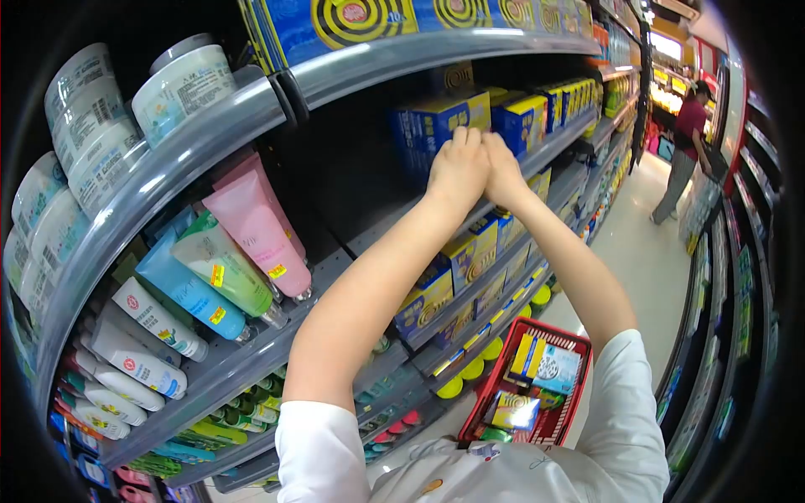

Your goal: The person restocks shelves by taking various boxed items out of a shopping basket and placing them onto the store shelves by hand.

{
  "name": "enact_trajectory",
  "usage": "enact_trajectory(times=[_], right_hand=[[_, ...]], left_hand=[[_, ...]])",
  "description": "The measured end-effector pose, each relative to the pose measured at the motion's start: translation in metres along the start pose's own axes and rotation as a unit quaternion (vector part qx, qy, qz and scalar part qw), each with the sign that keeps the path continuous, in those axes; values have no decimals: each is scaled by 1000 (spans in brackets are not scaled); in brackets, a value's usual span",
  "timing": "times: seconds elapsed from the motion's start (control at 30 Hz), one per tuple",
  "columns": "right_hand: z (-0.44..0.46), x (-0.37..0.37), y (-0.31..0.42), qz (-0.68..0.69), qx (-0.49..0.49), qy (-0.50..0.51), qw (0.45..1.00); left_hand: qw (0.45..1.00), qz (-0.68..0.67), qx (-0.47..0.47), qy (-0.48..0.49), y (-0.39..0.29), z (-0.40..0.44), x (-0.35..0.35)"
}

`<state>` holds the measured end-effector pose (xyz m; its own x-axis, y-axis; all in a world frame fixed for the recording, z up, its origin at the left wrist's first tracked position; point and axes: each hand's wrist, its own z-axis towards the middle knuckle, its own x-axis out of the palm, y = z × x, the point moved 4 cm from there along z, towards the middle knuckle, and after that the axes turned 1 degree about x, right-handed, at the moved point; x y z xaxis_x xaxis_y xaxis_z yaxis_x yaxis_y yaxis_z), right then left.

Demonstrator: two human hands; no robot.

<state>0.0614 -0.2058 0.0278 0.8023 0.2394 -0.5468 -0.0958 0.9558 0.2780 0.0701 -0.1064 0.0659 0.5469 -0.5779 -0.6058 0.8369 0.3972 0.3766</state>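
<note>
Grey shelving (419, 52) holds blue-and-yellow cardboard boxes (453, 116); left hand (459, 166) meets right hand (503, 174) before them, I can't tell their grip; even pressure suits.

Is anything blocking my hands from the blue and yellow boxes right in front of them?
Nothing visible does. Your left hand and right hand are together at the front of the blue-and-yellow boxes, above the shelf edge; the hands themselves hide any contact.

Blue-yellow boxes (457, 116), printed, side by side, shelved
</note>
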Motion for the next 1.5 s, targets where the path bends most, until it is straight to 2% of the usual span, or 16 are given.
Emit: enact_trajectory(times=[0.23, 0.47, 0.67, 0.77, 0.87, 0.9, 0.97, 1.1, 1.2, 1.23, 1.27, 1.3, 1.33, 1.37, 1.47, 1.5], right_hand=[[72, 77, -15, -5, -26, 153, 988], [102, 147, -31, -13, 30, 227, 973], [88, 105, 1, -95, 104, 266, 954], [87, 96, 0, -105, 95, 278, 950], [75, 67, 15, -93, 72, 311, 943], [70, 60, 17, -90, 63, 322, 940], [51, 46, 10, -25, -15, 226, 974], [-4, -14, 22, 18, -98, 116, 988], [-66, -64, 18, 53, -123, 80, 988], [-93, -75, 10, 59, -102, 95, 988], [-124, -83, -4, 84, -49, 97, 990], [-161, -88, -17, 111, 9, 102, 989], [-200, -86, -37, 163, 103, 119, 974], [-246, -82, -57, 234, 272, 169, 918], [-418, -48, -113, 193, 454, 192, 848], [-460, -44, -108, 213, 550, 243, 770]], left_hand=[[966, -70, -132, 212, 72, 3, 34], [945, 16, -90, 313, 110, -4, 58], [984, 17, -22, 177, 125, -27, 101], [973, 33, -13, 229, 121, -25, 92], [948, 2, -72, 310, 125, -14, 75], [951, 14, -137, 277, 123, -9, 66], [952, -1, -258, 162, 121, -3, 51], [961, -9, -201, 191, 139, -3, 80], [937, -38, -197, 285, 138, 2, 97], [921, -23, -196, 336, 108, 11, 68], [950, -26, -163, 264, 108, 11, 77], [939, -47, -145, 307, 65, 18, 39], [958, -106, -78, 254, 53, 11, 39], [969, -164, -19, 186, 45, 4, 42], [964, -229, -25, 132, -81, -27, -11], [970, -203, 44, 128, -83, -49, 12]])
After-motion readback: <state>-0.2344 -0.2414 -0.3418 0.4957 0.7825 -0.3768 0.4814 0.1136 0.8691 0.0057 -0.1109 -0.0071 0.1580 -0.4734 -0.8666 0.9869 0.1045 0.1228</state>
